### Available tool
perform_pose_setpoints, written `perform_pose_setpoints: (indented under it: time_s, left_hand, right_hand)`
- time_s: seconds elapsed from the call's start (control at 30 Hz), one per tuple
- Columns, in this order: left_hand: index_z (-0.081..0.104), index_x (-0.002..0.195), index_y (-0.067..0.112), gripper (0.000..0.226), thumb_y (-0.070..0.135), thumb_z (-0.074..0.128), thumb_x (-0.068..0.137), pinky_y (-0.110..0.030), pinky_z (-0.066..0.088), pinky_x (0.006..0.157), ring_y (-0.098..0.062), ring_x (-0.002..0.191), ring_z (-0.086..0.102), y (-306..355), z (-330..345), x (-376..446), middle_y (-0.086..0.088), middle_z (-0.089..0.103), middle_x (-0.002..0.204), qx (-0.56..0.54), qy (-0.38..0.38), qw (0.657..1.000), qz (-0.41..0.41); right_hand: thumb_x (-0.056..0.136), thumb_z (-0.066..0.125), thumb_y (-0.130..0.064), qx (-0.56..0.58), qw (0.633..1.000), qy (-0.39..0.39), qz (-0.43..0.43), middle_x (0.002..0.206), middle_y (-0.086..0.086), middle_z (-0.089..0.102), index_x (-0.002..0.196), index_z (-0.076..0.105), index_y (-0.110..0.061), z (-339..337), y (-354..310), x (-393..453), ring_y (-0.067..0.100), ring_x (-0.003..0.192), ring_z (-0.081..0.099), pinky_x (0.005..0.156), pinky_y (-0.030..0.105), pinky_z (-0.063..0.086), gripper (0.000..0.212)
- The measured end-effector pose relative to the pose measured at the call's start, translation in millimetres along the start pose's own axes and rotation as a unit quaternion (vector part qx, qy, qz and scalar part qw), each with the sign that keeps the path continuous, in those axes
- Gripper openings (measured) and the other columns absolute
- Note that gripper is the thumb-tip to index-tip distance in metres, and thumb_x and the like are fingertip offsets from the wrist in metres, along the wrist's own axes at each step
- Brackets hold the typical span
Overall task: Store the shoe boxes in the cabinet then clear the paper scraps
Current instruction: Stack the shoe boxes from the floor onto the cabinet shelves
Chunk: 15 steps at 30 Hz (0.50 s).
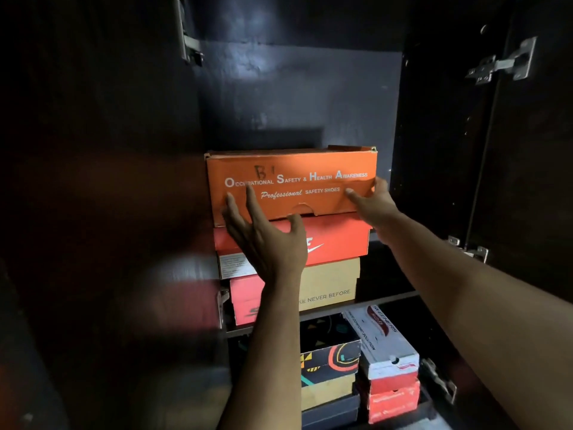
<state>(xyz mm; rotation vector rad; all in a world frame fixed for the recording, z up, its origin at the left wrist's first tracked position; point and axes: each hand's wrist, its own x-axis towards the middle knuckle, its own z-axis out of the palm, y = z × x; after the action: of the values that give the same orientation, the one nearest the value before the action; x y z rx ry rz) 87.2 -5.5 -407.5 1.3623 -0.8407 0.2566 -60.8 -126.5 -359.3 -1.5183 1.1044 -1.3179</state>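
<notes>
Both hands at the orange safety-shoe box (pixel 291 181) — topmost of a stack on the upper shelf of the dark cabinet (pixel 310 94). Left hand (pixel 263 240) spread, fingers straight against its front; right hand (pixel 372 203) flat against its right end, fingers extended.

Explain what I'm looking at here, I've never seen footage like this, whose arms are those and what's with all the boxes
There is no machine here. This single picture comes from a camera worn on a person's head, looking forward and down, so the two arms are that person's own. They reach into a dark cabinet with its doors open. The left hand and the right hand rest with straight fingers against the front of an orange safety shoe box; neither has a closed grip on it. That box sits on top of a red box, with a tan box and another red one beneath. The shelf below holds more shoe boxes, including a white one.
</notes>
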Motion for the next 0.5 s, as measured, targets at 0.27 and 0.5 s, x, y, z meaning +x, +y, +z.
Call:
perform_pose_setpoints:
  time_s: [0.27,0.5]
  left_hand:
    - [0.057,0.137,0.024,0.059,0.027,0.071,0.08,-0.051,0.044,0.108,-0.028,0.14,0.041,10.0,-2.9,-15.6,-0.005,0.045,0.15,-0.064,0.017,0.998,0.015]
    - [0.065,0.122,0.015,0.048,0.029,0.064,0.076,-0.037,0.048,0.095,-0.03,0.113,0.059,51.1,23.9,-101.6,-0.009,0.06,0.12,-0.146,-0.13,0.979,0.048]
  right_hand:
    - [0.095,0.066,-0.044,-0.075,0.996,0.044,-0.023,0.139,0.014,0.055,0.158,0.022,-0.027,-19.2,-1.5,-17.0,0.036,0.124,0.061,0.104,0.055,0.052,0.08]
    - [0.087,0.07,-0.043,-0.098,0.986,0.091,-0.097,0.121,0.005,0.066,0.137,0.051,-0.031,-102.9,35.7,-102.2,0.02,0.107,0.068,0.097,0.045,0.057,0.055]
